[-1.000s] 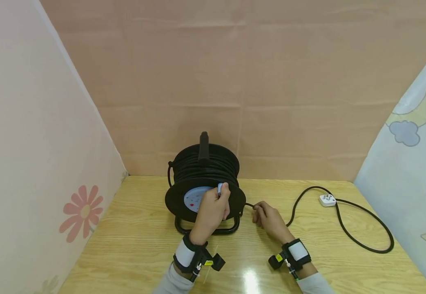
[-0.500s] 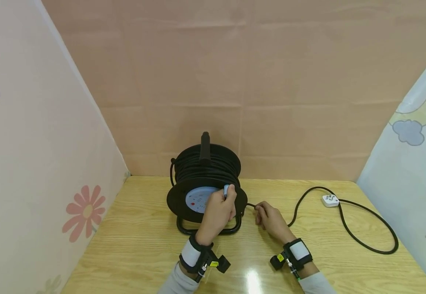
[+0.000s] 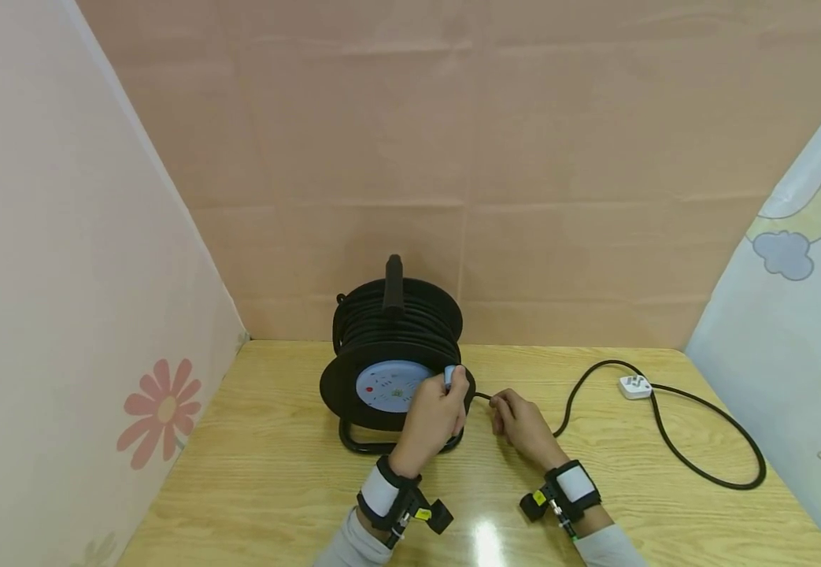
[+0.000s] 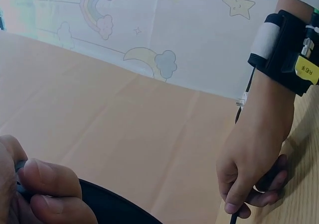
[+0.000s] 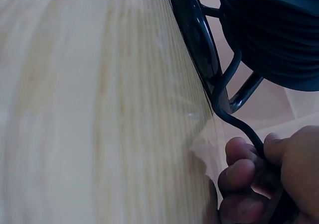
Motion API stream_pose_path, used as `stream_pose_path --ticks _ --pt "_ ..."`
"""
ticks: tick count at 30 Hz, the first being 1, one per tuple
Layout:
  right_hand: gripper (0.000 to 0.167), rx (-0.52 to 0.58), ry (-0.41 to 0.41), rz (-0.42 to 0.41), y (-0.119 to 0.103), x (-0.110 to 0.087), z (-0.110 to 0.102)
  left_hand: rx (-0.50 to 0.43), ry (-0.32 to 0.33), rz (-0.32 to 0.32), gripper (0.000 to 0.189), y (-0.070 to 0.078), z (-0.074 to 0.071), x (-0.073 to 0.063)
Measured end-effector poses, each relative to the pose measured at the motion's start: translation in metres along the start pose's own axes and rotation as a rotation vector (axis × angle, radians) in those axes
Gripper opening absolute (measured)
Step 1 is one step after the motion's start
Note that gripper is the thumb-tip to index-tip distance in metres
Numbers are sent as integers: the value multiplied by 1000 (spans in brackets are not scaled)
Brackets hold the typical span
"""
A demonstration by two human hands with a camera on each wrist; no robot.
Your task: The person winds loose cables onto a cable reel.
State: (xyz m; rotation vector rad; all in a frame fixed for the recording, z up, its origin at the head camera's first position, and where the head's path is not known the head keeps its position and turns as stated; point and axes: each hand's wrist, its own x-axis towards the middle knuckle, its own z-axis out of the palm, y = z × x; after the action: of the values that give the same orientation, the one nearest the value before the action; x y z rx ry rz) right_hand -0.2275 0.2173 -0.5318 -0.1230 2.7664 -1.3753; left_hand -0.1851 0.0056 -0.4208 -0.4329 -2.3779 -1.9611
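A black cable reel [image 3: 335, 382] with a light-blue socket disc [image 3: 382, 386] on its front stands on a tubular stand [image 3: 364, 447]. My left hand [image 3: 433, 416] curls its fingers round the blue winding knob [image 3: 449, 375] at the right side of the reel's face, thumb on top. Just right of the reel, my right hand [image 3: 521, 425] pinches the black cable [image 5: 230, 115] between thumb and fingers, low over the table. From there the cable runs a short way into the drum, where many turns are wound.
The cable's free end [image 3: 746, 441] lies in a wide loop on the right of the wooden table [image 3: 254, 488], with a white plug [image 3: 635, 387] beside it. A carrying handle [image 3: 394, 291] rises above the drum. Paper-covered walls [image 3: 559, 197] close off the back and sides.
My left hand has moved right and slightly down with the knob. The reel has turned clockwise; its rear left lug has shifted up. My right hand holds the cable in nearly the same place.
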Motion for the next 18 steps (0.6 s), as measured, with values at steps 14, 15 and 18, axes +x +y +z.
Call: stream_pose_path --ticks 14,15,18 --pt "23 -153 25 -62 1 1 2 77 -40 -63 63 -25 16 1" --pt "22 -180 17 -79 1 1 3 89 -46 -79 65 -30 18 0" --pt "18 -260 -6 -137 0 2 8 117 -61 -134 68 -44 22 -4"
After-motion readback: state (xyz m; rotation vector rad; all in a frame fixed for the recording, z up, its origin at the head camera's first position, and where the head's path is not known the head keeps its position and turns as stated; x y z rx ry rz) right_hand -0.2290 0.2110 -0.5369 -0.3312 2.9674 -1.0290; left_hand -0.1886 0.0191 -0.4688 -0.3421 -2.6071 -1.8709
